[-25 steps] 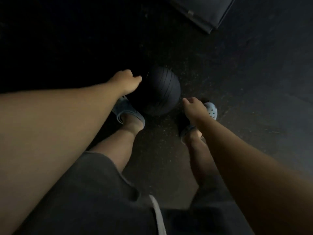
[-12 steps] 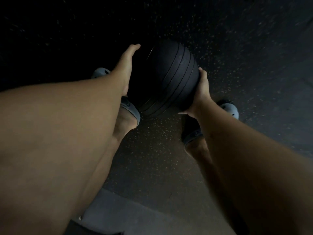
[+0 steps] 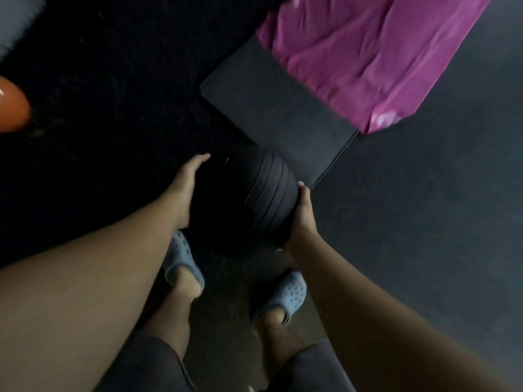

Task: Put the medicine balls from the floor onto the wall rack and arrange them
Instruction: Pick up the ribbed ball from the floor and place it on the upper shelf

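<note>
The ball [image 3: 249, 205] is black and ribbed, held off the floor [image 3: 410, 222] just ahead of the person's clogs [image 3: 181, 261]. It looks heavy and firm, judging by the two-handed hold, and those ridges should help against slipping. Left hand [image 3: 185, 190] is flat against its 9 o'clock side, right hand [image 3: 301, 219] cups it at about 4 o'clock, so the grip is a squeeze from both sides. Going lower underneath would probably be safer. Mat [image 3: 271, 108] with a pink cloth [image 3: 368, 52] sits at 1 o'clock. No rack in sight.
</note>
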### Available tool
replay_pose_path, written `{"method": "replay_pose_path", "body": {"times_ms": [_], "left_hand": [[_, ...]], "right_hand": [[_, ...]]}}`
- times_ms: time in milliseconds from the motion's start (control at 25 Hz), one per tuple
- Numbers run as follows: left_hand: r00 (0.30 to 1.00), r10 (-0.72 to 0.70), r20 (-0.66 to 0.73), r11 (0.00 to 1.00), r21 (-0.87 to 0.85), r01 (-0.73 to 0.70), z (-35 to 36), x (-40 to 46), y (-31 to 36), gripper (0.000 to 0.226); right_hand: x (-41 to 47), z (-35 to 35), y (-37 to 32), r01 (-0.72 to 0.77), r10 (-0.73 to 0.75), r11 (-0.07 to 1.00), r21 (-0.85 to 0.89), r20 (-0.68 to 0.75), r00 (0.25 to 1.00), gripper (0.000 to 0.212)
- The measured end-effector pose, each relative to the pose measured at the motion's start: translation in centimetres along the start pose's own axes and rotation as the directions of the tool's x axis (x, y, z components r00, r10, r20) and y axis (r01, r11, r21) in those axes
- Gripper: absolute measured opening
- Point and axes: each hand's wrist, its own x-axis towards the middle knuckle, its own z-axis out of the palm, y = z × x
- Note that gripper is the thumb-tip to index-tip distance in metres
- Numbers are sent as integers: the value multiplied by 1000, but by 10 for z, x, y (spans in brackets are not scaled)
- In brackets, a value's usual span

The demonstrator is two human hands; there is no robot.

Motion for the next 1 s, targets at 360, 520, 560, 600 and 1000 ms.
{"method": "replay_pose_path", "body": {"times_ms": [360, 520, 560, 600, 1000], "left_hand": [[680, 733, 14, 636, -370, -677, 1, -364, 264, 45], [420, 902, -98, 345, -421, -839, -45, -539, 338, 56], [353, 925, -141, 270, -410, -871, -61, -579, 349, 55], [290, 939, -184, 201, -391, -898, -78, -617, 360, 54], [-261, 814, -518, -349, -78, -934, -282, -835, 437, 57]], "right_hand": [[-360, 191, -256, 743, -648, 668, -35, 463, 605, 87], [-554, 269, -293, 846, -693, 508, 159, 660, 292, 88], [-594, 290, -296, 858, -690, 470, 208, 692, 211, 101], [-632, 311, -298, 852, -680, 446, 274, 722, 124, 109], [-912, 517, -206, 605, -492, 516, 607, 787, -371, 81]]}}
